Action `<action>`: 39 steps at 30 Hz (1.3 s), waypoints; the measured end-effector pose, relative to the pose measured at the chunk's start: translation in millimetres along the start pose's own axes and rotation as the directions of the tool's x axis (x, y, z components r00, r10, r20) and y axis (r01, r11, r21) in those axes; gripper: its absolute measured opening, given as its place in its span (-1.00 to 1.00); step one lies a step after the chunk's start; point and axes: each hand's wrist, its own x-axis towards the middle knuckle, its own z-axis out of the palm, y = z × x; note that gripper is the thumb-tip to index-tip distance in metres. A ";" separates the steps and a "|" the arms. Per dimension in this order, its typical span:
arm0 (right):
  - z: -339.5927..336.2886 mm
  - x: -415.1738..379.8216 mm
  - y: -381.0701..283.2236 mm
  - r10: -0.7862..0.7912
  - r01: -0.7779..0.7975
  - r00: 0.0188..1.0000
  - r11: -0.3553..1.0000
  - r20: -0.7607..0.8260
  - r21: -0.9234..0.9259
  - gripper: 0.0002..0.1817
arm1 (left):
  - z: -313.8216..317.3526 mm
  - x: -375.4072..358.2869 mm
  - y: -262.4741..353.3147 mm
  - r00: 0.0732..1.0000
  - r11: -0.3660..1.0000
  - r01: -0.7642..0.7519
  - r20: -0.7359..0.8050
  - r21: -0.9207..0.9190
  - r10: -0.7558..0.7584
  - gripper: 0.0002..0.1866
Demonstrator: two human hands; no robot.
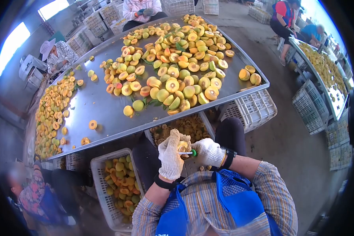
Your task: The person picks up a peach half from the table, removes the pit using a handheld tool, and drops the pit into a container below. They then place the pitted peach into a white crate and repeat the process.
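Note:
My left hand (170,155), in a white knit glove, is closed around a halved yellow peach (182,146) held over my lap. My right hand (209,152), gloved the same way, grips a small tool with a green handle (192,152) whose tip is pressed into the fruit. Both hands meet just below the near edge of the metal table (94,106). Under them stands a crate of pits and scraps (185,126).
Piles of halved and whole peaches (177,63) cover the metal table. A white crate of whole peaches (120,185) sits at my left knee, another white crate (253,108) at the right. Other workers sit around this table and at a second table (324,74) far right.

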 end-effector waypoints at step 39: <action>14.8 16.9 16.2 -0.116 0.055 0.961 0.970 0.252 0.237 -0.74 | -9.7 33.2 9.2 0.894 0.955 0.288 0.374 -0.062 -0.246 -0.19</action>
